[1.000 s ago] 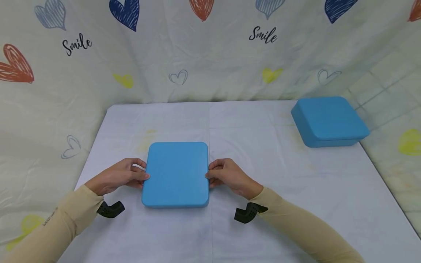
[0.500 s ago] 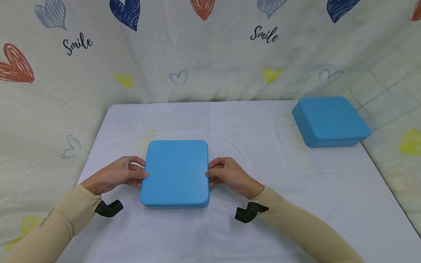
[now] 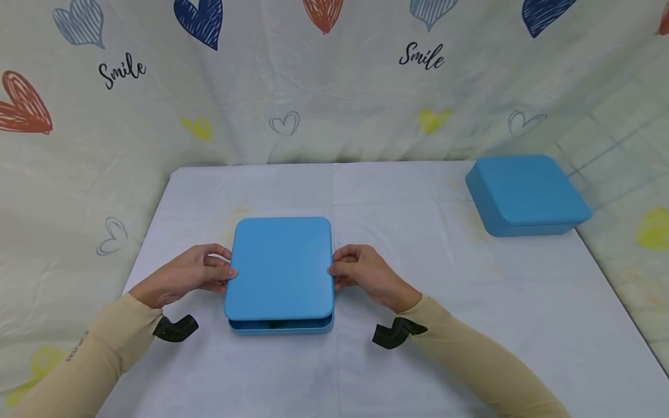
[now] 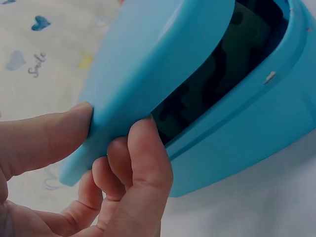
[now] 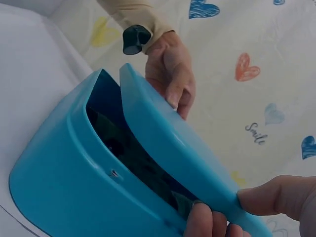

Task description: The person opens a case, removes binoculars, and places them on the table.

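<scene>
A blue box (image 3: pixel 313 330) stands on the white-covered table, its blue lid (image 3: pixel 282 267) raised along the near side and tilted. My left hand (image 3: pixel 188 273) pinches the lid's left edge, thumb on top and fingers curled under the rim. On the opposite edge, my right hand (image 3: pixel 371 276) grips the lid the same way. Through the gap in the left wrist view, something dark green with black patches (image 4: pixel 217 71) shows inside; most of it is hidden by the lid. In the right wrist view, the box body (image 5: pixel 64 168) has a small chip on its rim.
Another blue box (image 3: pixel 530 194), lidded, sits at the table's back right corner. A white cloth (image 3: pixel 444 360) covers the table. Behind and at the sides hangs a pale curtain (image 3: pixel 355 87) printed with hearts and the word Smile.
The lid's near edge has come up off the box, opening a dark gap at the front. Both hands have shifted slightly away from me with it, still gripping its sides.
</scene>
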The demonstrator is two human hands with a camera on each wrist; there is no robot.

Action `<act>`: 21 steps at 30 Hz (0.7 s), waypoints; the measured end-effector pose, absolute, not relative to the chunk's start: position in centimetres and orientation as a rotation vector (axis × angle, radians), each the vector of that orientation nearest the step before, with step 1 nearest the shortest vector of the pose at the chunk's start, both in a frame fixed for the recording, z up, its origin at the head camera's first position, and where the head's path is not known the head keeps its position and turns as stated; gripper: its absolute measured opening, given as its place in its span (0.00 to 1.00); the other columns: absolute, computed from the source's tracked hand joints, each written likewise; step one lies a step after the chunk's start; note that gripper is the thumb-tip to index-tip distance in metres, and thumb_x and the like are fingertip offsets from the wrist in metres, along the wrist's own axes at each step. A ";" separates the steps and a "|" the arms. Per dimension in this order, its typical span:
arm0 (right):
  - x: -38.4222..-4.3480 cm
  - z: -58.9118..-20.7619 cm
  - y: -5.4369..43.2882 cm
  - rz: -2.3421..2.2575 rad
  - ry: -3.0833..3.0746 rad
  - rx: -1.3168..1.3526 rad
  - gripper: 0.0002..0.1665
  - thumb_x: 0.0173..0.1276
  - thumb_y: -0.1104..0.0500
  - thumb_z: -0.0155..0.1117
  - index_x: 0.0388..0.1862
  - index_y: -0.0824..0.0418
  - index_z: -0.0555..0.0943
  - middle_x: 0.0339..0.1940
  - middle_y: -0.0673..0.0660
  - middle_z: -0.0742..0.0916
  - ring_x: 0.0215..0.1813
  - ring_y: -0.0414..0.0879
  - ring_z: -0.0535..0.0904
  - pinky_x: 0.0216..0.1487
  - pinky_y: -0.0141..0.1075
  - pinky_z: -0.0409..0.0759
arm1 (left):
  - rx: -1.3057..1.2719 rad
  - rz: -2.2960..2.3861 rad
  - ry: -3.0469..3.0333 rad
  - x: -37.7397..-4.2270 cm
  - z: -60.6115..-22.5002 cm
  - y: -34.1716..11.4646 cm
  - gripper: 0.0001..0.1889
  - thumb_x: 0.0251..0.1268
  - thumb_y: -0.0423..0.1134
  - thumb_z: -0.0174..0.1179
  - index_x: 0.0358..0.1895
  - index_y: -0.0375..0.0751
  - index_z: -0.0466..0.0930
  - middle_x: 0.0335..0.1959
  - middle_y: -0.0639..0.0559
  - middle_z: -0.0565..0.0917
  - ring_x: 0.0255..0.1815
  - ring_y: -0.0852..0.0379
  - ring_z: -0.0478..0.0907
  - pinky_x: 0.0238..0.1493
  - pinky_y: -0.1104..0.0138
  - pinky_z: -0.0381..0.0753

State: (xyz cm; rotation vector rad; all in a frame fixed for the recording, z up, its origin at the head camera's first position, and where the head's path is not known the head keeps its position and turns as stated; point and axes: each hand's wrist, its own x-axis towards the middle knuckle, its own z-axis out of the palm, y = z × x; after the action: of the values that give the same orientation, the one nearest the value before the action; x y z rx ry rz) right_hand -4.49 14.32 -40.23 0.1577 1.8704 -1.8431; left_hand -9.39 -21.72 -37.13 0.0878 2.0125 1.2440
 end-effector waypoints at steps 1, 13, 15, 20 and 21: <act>-4.6 -40.2 14.3 -1.846 1.871 0.157 0.16 0.66 0.65 0.65 0.49 0.70 0.75 0.31 0.53 0.84 0.30 0.44 0.83 0.40 0.37 0.88 | 0.092 1.249 2.014 -9.5 -37.1 -21.7 0.33 0.71 0.44 0.67 0.68 0.29 0.62 0.46 0.45 0.84 0.43 0.52 0.87 0.52 0.61 0.89; -5.7 -39.9 14.5 -1.905 1.886 0.186 0.16 0.66 0.64 0.65 0.50 0.69 0.75 0.35 0.54 0.85 0.33 0.45 0.83 0.42 0.39 0.89 | 0.081 1.288 2.055 -10.8 -37.2 -21.4 0.36 0.70 0.45 0.68 0.71 0.29 0.61 0.50 0.42 0.83 0.44 0.51 0.88 0.52 0.58 0.89; -5.9 -39.9 14.5 -1.909 1.888 0.192 0.16 0.66 0.63 0.66 0.50 0.68 0.76 0.35 0.54 0.85 0.33 0.45 0.83 0.43 0.39 0.89 | 0.085 1.290 2.067 -10.9 -37.2 -21.4 0.36 0.70 0.45 0.68 0.70 0.30 0.61 0.50 0.41 0.83 0.43 0.51 0.88 0.52 0.58 0.89; -6.5 -39.9 14.5 -1.924 1.902 0.185 0.16 0.67 0.63 0.65 0.50 0.68 0.76 0.35 0.54 0.84 0.36 0.45 0.83 0.43 0.39 0.88 | 0.111 1.300 2.089 -11.3 -37.1 -21.6 0.35 0.70 0.45 0.67 0.70 0.29 0.62 0.50 0.40 0.83 0.43 0.51 0.87 0.51 0.60 0.89; -6.6 -39.9 14.5 -1.927 1.906 0.181 0.16 0.67 0.63 0.65 0.50 0.69 0.76 0.36 0.53 0.84 0.36 0.44 0.83 0.42 0.39 0.88 | 0.116 1.302 2.091 -11.4 -37.1 -21.6 0.35 0.71 0.45 0.67 0.70 0.29 0.62 0.50 0.40 0.83 0.43 0.51 0.87 0.51 0.61 0.89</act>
State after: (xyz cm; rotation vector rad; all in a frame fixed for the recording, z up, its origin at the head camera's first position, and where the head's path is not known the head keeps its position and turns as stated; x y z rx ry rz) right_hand -6.58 14.47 -39.88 0.1811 1.9057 -1.9271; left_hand -11.45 -21.60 -37.08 0.1159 2.0910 1.3022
